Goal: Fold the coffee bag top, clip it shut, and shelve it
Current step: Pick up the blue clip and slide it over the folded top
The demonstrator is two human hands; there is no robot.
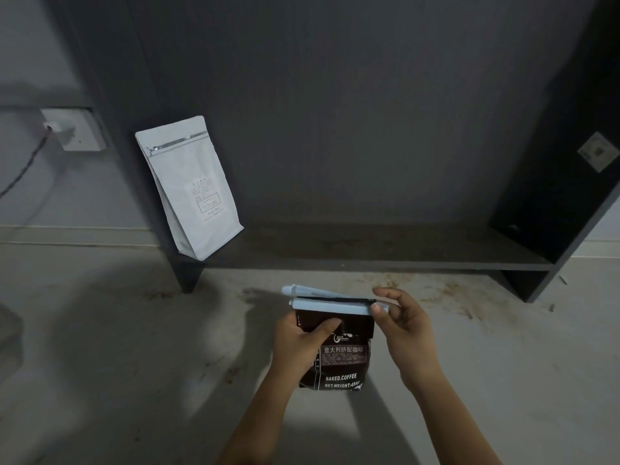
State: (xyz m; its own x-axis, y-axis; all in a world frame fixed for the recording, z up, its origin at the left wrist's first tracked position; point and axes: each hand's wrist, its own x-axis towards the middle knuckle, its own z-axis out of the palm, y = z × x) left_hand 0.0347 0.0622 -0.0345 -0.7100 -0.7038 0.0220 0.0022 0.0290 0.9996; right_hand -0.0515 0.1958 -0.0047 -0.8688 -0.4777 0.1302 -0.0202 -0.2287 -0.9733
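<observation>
Coffee bag [339, 357] held upright over floor [134, 330], clip [332, 305] across its folded top.
L hand [302, 344] grips bag's upper left, thumb on front; R hand [402, 327] pinches clip's right end w/ thumb + fingers, clip arms still apart at left. Dark shelf [369, 253] behind, white bag [191, 189] standing at its left end.

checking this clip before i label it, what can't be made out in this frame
All in the head view:
- Whether the clip is fully latched: its two bars gape at the left end, and the right hand covers the other end.
- How the dark coffee bag top is folded: hidden under the clip and the left hand.
- The white bag label print: too small.
- The shelf side sticker: blurred.
</observation>
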